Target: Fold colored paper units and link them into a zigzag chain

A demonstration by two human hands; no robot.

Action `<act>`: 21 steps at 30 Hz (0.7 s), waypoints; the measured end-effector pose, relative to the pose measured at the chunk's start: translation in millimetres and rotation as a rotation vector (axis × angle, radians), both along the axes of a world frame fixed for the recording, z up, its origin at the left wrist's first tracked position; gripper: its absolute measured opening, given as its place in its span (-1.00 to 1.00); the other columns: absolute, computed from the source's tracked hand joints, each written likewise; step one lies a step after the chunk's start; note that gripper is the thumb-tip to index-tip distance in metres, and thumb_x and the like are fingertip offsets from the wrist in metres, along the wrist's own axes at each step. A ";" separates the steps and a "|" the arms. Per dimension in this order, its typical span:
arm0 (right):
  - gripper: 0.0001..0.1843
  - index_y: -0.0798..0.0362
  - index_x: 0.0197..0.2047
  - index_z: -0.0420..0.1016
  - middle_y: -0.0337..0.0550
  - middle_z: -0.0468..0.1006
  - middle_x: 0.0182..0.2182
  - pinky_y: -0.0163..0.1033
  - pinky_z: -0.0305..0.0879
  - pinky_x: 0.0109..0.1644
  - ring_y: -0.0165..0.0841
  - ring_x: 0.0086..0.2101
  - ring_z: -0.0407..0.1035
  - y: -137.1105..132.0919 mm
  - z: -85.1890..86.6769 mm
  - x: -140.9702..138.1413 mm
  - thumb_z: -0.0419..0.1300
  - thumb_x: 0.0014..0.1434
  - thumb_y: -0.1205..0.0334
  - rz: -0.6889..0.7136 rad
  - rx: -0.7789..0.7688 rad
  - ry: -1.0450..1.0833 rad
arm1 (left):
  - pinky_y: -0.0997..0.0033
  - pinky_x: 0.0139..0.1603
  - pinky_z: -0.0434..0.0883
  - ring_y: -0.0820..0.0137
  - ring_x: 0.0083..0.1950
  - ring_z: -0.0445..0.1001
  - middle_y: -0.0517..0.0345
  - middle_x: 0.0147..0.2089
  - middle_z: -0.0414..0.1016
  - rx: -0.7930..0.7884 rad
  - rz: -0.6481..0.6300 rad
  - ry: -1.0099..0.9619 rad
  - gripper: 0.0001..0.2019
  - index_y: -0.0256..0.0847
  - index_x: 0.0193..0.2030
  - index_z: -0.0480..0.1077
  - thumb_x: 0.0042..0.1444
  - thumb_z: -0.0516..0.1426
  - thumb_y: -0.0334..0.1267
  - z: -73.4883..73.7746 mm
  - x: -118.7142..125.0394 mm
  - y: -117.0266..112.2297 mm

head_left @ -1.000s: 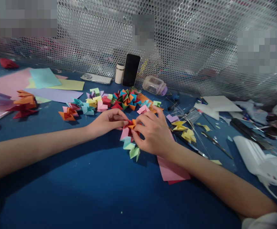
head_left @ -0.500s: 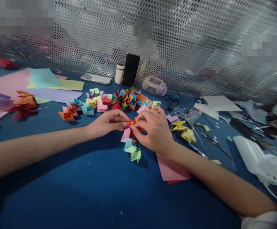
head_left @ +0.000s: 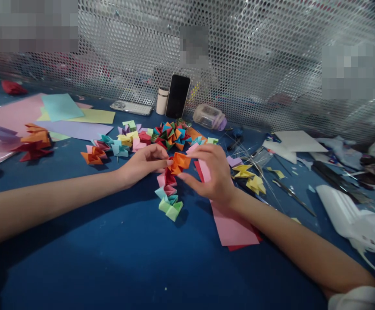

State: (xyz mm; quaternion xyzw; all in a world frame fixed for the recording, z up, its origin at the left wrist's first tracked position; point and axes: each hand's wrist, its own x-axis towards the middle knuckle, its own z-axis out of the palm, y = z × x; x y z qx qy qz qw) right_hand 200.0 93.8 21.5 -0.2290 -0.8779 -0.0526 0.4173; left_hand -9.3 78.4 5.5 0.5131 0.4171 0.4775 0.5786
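A chain of folded paper pieces [head_left: 166,188], orange, red, pink, light blue and green, runs toward me over the blue table. My left hand [head_left: 145,165] pinches it near the top, thumb against the orange folded piece [head_left: 179,163]. On the other side my right hand [head_left: 211,174] has its thumb and fingers spread around that orange piece; its fingertips are close to the paper, and I cannot tell if they touch. Beneath my right wrist lie pink paper sheets [head_left: 234,228] with red ones under them.
Several folded paper pieces [head_left: 127,140] and a multicoloured paper ball [head_left: 172,134] sit behind my hands. A phone [head_left: 177,95] leans upright by a white cylinder [head_left: 162,101]. At right lie a clear jar [head_left: 208,116], tweezers [head_left: 294,197], thin wires and a white glue gun [head_left: 342,211].
The right hand's fingers have parted from their pinch, uncovering the orange piece. The chain's lower end has swung a little left. The left hand keeps its grip.
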 end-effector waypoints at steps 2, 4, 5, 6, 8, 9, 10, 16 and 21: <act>-0.78 0.02 -0.21 0.33 -0.16 0.45 -0.31 -0.14 0.36 -0.17 -0.33 -0.28 0.39 -0.7 2.6 -1.9 0.24 0.10 0.15 0.022 -0.205 0.108 | 0.66 -0.39 0.37 0.61 -0.39 0.35 0.30 -0.36 0.33 -0.019 0.030 -0.029 -0.72 -0.24 -0.32 0.30 -0.09 0.32 -0.27 1.7 0.6 -0.3; -0.85 0.04 -0.30 0.33 -0.22 0.46 -0.42 -0.24 0.36 -0.28 -0.40 -0.40 0.38 -3.3 3.3 -5.1 0.23 0.10 0.20 0.050 -0.366 0.116 | 0.65 -0.36 0.38 0.61 -0.36 0.35 0.30 -0.33 0.33 -0.025 0.044 -0.048 -0.73 -0.24 -0.30 0.29 -0.07 0.30 -0.28 2.3 1.1 -0.7; -0.85 0.05 -0.33 0.34 -0.23 0.47 -0.44 -0.26 0.36 -0.30 -0.42 -0.43 0.39 -4.8 2.8 -6.9 0.24 0.09 0.21 0.054 -0.407 0.107 | 0.65 -0.34 0.39 0.61 -0.34 0.36 0.29 -0.31 0.33 -0.023 0.044 -0.054 -0.73 -0.23 -0.29 0.29 -0.06 0.30 -0.29 2.2 1.2 -0.8; -0.86 0.05 -0.35 0.35 -0.24 0.49 -0.45 -0.28 0.36 -0.30 -0.43 -0.44 0.39 -6.0 2.0 -8.4 0.25 0.09 0.22 0.048 -0.425 0.102 | 0.64 -0.33 0.39 0.60 -0.33 0.37 0.29 -0.29 0.34 -0.020 0.037 -0.057 -0.73 -0.23 -0.29 0.29 -0.06 0.30 -0.30 1.7 1.0 -0.9; -0.88 0.05 -0.34 0.39 -0.23 0.52 -0.42 -0.29 0.36 -0.29 -0.42 -0.41 0.41 -7.1 -0.5 -10.5 0.25 0.10 0.23 0.020 -0.411 0.115 | 0.61 -0.31 0.39 0.59 -0.32 0.38 0.29 -0.27 0.35 -0.023 0.011 -0.067 -0.73 -0.22 -0.27 0.29 -0.07 0.29 -0.32 0.2 0.4 -0.8; -0.90 0.05 -0.33 0.40 -0.22 0.53 -0.41 -0.29 0.36 -0.29 -0.42 -0.39 0.42 -6.9 -1.8 -11.0 0.25 0.11 0.24 0.010 -0.396 0.119 | 0.59 -0.30 0.39 0.59 -0.32 0.39 0.28 -0.26 0.36 -0.020 -0.004 -0.071 -0.72 -0.21 -0.26 0.29 -0.08 0.29 -0.33 -0.6 -0.1 -0.6; -0.92 0.05 -0.32 0.41 -0.21 0.53 -0.39 -0.29 0.37 -0.28 -0.41 -0.38 0.42 -6.2 -3.0 -11.1 0.24 0.13 0.25 0.006 -0.383 0.118 | 0.57 -0.28 0.39 0.57 -0.31 0.40 0.28 -0.24 0.37 -0.009 -0.016 -0.073 -0.70 -0.20 -0.24 0.29 -0.10 0.29 -0.35 -1.4 -0.4 -0.4; -0.95 0.04 -0.30 0.46 -0.18 0.51 -0.34 -0.29 0.37 -0.26 -0.40 -0.30 0.41 -1.1 -8.0 -10.1 0.21 0.18 0.26 0.049 -0.389 0.086 | 0.34 -0.03 0.38 0.38 -0.05 0.43 0.13 -0.10 0.42 0.124 -0.054 0.050 -0.44 -0.18 -0.02 0.26 -0.18 0.36 -0.37 -3.7 -1.0 0.0; -0.95 0.03 -0.27 0.49 -0.17 0.51 -0.29 -0.28 0.38 -0.19 -0.40 -0.24 0.42 0.3 -12.5 -10.1 0.19 0.20 0.29 0.057 -0.413 0.069 | 0.36 -0.02 0.36 0.40 -0.08 0.42 0.12 -0.08 0.43 0.138 -0.087 0.065 -0.62 -0.24 -0.11 0.35 -0.07 0.32 -0.26 -4.1 -0.9 0.2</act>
